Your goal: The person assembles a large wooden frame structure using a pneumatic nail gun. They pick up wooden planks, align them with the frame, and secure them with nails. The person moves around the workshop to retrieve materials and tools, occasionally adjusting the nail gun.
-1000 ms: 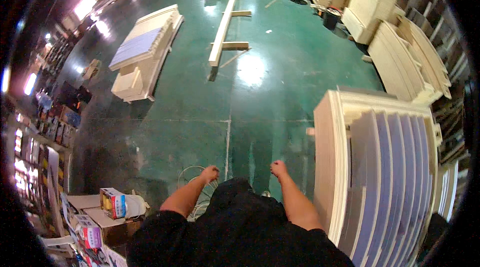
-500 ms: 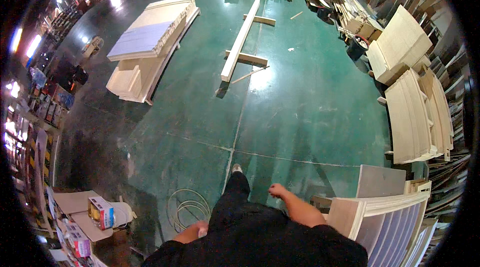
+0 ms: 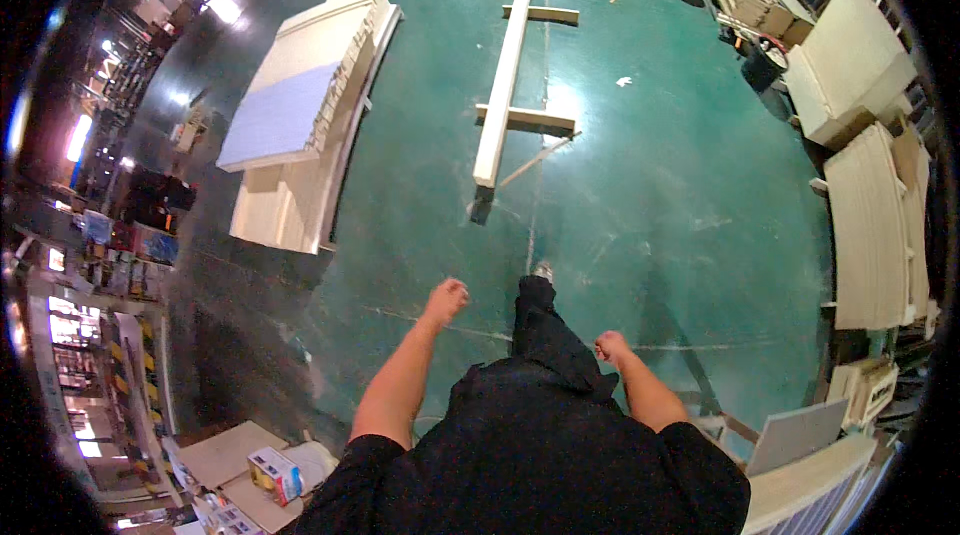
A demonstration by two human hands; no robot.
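Left hand (image 3: 448,301) loosely curled, fingers partly spread, seemingly empty; right hand (image 3: 612,347) balled, apparently holding nothing. Walking seems the current step; any grasp would need fingers uncurled. Farther off, a pale beam (image 3: 506,75) crosses two crosspieces (image 3: 548,120).

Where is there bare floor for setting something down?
Widest patch: green floor between the long pale beam and the pale panels at right. Another lies between that beam and the lilac-topped stack. Crowded: lower left around the cardboard box, lower right by the grey panel, upper right near the bucket.
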